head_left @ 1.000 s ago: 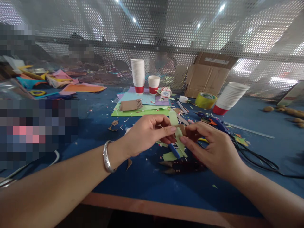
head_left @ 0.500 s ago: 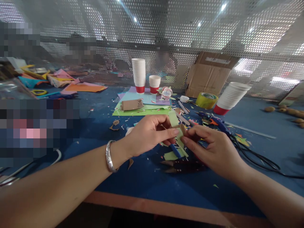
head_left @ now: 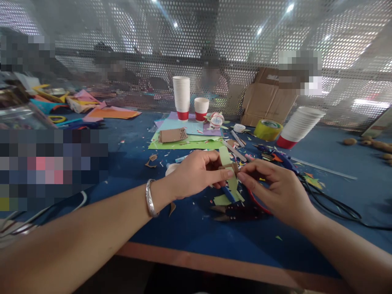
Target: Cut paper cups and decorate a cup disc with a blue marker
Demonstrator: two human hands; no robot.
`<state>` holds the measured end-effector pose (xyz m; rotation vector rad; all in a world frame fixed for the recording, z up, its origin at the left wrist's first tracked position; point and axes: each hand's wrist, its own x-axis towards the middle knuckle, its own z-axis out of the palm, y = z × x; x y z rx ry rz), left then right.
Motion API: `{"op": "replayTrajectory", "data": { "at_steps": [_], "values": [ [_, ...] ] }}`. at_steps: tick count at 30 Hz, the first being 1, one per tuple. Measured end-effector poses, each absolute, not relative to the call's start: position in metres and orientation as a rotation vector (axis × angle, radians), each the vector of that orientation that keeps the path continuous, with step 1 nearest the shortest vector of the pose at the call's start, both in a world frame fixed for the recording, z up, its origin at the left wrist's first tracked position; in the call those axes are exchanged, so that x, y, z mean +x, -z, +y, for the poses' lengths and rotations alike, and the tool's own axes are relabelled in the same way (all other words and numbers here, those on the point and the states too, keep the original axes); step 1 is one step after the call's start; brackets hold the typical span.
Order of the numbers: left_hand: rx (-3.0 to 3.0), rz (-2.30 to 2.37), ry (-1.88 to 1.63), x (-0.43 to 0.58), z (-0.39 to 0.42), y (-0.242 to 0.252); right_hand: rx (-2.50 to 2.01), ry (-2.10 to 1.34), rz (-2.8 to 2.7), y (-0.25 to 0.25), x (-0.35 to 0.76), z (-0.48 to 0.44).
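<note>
My left hand [head_left: 197,175], with a silver bangle at the wrist, pinches a small piece of brown cardboard [head_left: 234,167] and a light green paper strip [head_left: 224,155] under the thumb. The strip sticks up beyond the fingers and also shows below the thumb. At the cardboard's right end, the thumb and fingers of my right hand [head_left: 272,183] are pinched together on its edge. Below the hands lie a pair of snips [head_left: 226,212] with dark handles, a blue stick-like item [head_left: 228,194] and green paper scraps [head_left: 222,200].
Behind the hands, cardboard pieces [head_left: 173,135] rest on coloured paper sheets [head_left: 153,143]. Paper cup stacks [head_left: 181,96], yellow tape [head_left: 268,130] and a leaning cardboard box [head_left: 266,100] stand farther back. A blue glue gun [head_left: 286,160] with a black cable lies right.
The cardboard piece has turned slightly and more of it shows between my hands. My right fingertips have shifted a little to its right end. The view has moved slightly.
</note>
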<state>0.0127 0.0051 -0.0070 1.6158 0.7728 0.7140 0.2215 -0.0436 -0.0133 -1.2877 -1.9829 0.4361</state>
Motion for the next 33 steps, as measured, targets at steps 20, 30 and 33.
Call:
{"op": "replayTrajectory", "data": {
  "at_steps": [20,30,33],
  "values": [
    [1.574,0.741,-0.716,0.0105,0.0072,0.0075,-1.282,-0.468,-1.921,0.0143,0.2235,-0.0412],
    [1.502,0.694,-0.778,0.0124,0.0087,0.0081,-1.157,-0.255,-2.031,0.0169,0.2229,-0.0412],
    [1.52,0.659,-0.796,0.0117,0.0094,0.0084,-1.104,-0.216,-2.049,0.0175,0.2233,-0.0421]
  ]
}}
